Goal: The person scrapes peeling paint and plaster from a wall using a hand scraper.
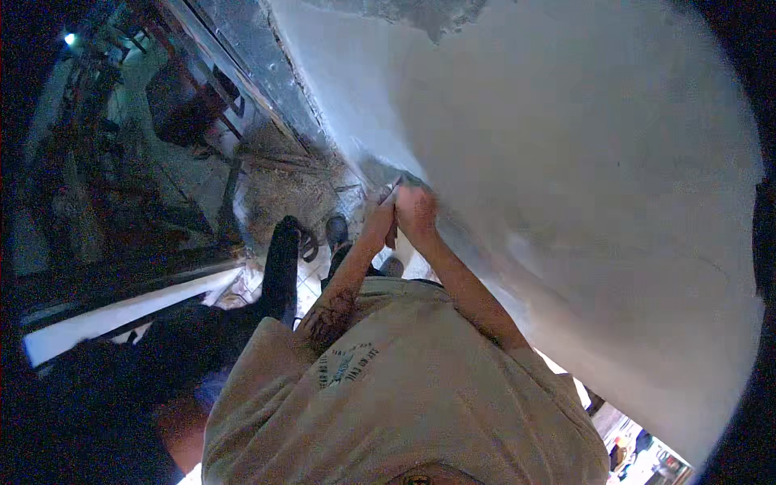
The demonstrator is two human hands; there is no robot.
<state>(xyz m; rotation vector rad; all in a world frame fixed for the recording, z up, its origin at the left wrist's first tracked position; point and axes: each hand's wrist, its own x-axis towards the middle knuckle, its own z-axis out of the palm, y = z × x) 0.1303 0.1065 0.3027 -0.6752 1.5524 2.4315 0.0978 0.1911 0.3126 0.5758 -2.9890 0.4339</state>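
Note:
My left hand and my right hand meet at waist height, close to a smooth plastered wall. Between them is a thin flat tool, its brownish lower end showing below my left fingers. Blur and the hands themselves hide its shape, so its exact kind is unclear. The fingers of both hands are curled, the right one in a fist against the tool's upper part. Just beyond the hands, the wall's lower edge runs into shadow.
A person in dark clothing is close on my left, with a dark trouser leg beside my shoe. A pale board crosses the lower left. Darker rough patching marks the wall's top. Dim clutter fills the left background.

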